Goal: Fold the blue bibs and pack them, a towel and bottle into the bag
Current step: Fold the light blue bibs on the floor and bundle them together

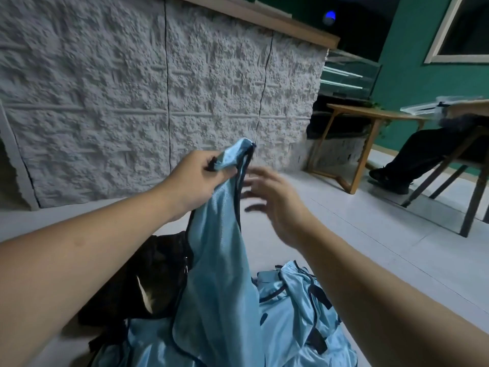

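Left hand point(194, 178) pinches shoulder strap of a light-blue bib point(211, 260), which hangs below the grip. Right hand point(272, 200) blurred, fingers spread, empty. Black bag point(137, 284) beneath; more bibs point(291, 313) right. No legible writing.

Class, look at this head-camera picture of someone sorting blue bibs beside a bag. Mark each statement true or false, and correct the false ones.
1. The left hand pinches the top of a light blue mesh bib with dark trim. True.
2. The right hand grips the same bib. False: it is open, blurred, beside the bib and holding nothing.
3. More light blue bibs lie in a heap on the pale floor. True.
4. The black bag stands on the wooden table. False: it lies on the floor, left of the bibs.
5. The lifted bib is neatly folded. False: it hangs loose.
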A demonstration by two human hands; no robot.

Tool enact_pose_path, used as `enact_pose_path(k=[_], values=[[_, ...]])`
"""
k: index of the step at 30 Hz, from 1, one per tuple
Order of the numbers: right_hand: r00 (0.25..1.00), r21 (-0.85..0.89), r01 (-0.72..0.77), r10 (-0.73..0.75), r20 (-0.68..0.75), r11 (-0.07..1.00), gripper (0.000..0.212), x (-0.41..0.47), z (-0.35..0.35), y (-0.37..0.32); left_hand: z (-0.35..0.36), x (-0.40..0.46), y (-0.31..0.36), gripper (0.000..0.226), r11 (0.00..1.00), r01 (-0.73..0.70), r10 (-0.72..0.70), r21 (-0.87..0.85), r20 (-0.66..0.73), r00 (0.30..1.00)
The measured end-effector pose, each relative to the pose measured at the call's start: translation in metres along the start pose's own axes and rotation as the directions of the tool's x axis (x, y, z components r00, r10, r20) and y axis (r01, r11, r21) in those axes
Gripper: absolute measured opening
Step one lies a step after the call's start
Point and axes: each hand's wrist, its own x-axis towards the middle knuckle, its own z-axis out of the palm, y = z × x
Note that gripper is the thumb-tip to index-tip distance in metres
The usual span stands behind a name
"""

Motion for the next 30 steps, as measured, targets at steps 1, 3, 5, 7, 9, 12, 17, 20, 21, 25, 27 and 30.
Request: enact_pose_path(k=[1,3,5,7,9,12,17,20,21,25,27,30], values=[[0.988,-0.032,-0.107,0.11,0.105,0.994,0.053,-0.005,-0.001,0.016,-0.004,0.001,-0.001,0.022,0.999,0.023,-0.024,-0.045,-0.015,1.0],[0.92,-0.301,-0.215,0.296,0.258,0.929,0.061,-0.018,0.003,0.05,-0.009,0.002,0.002,0.018,0.991,0.051,-0.056,-0.121,-0.04,0.998],[0.856,-0.591,-0.19,0.427,0.291,0.784,0.041,-0.033,0.01,0.077,-0.014,0.004,0.007,0.017,0.983,0.075,-0.082,-0.167,-0.036,0.996],[0.817,-0.77,-0.158,0.52,0.249,0.618,0.021,-0.043,0.013,0.096,-0.019,0.006,0.009,0.017,0.975,0.1,-0.107,-0.199,-0.027,0.994],[0.785,-0.868,-0.118,0.58,0.216,0.483,0.024,-0.046,0.01,0.108,-0.027,0.007,0.009,0.017,0.973,0.11,-0.121,-0.201,-0.043,0.992],[0.786,-0.938,-0.094,0.604,0.136,0.334,0.02,-0.045,-0.004,0.118,-0.037,0.009,0.006,0.019,0.973,0.114,-0.13,-0.199,-0.07,0.989],[0.763,-0.986,-0.057,0.644,0.059,0.157,0.015,-0.043,-0.03,0.11,-0.057,0.013,-0.008,0.012,0.969,0.135,-0.18,-0.207,-0.219,0.959],[0.794,-0.916,-0.232,0.607,0.015,0.327,0.011,-0.04,-0.052,0.099,-0.068,0.016,-0.023,0.023,0.968,0.151,-0.218,-0.199,-0.377,0.9],[0.812,-0.816,-0.332,0.584,0.008,0.474,0.009,-0.039,-0.059,0.092,-0.071,0.015,-0.027,0.021,0.97,0.166,-0.23,-0.179,-0.43,0.873],[0.88,-0.185,-0.476,0.465,-0.1,0.86,0.013,-0.034,-0.074,0.05,-0.083,0.01,-0.04,0.017,0.959,0.263,-0.278,-0.108,-0.555,0.784],[0.91,-0.043,-0.397,0.387,-0.147,0.917,0.015,-0.031,-0.076,0.023,-0.087,0.006,-0.048,0.022,0.941,0.325,-0.32,-0.095,-0.561,0.763],[0.901,0.171,-0.331,0.365,-0.235,0.928,0.016,-0.024,-0.074,-0.019,-0.09,-0.002,-0.053,0.022,0.912,0.4,-0.386,-0.092,-0.526,0.758]])
